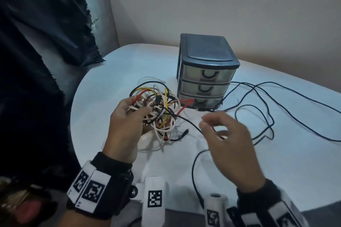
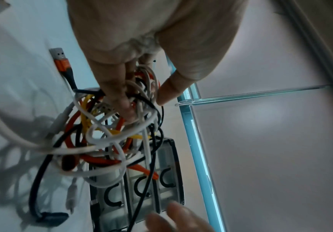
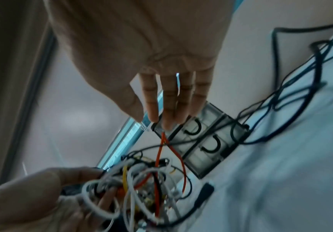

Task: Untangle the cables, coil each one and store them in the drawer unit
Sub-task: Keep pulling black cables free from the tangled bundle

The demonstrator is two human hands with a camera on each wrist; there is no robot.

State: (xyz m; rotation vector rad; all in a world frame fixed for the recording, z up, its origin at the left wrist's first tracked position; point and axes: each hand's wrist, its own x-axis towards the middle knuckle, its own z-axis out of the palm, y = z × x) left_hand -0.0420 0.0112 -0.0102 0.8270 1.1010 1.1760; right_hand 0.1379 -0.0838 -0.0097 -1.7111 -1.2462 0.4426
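Note:
A tangle of white, black, red and yellow cables (image 1: 158, 114) lies left of the dark three-drawer unit (image 1: 204, 72), whose drawers are all closed. My left hand (image 1: 140, 106) grips the tangle's left side, with its fingers (image 2: 120, 94) curled into the white and black strands (image 2: 106, 141). My right hand (image 1: 204, 122) hovers just right of the tangle. In the right wrist view its fingers (image 3: 169, 102) are straight and hold nothing. A thin black cable (image 1: 190, 122) runs from the tangle under that hand. One long black cable (image 1: 267, 112) sprawls in loose loops right of the unit.
The white table (image 1: 110, 79) has a rounded left edge, with dark cloth (image 1: 36, 51) hanging beside it. An orange and grey USB plug (image 2: 61, 62) sticks out of the tangle. The unit (image 3: 205, 141) stands close to the wall behind it.

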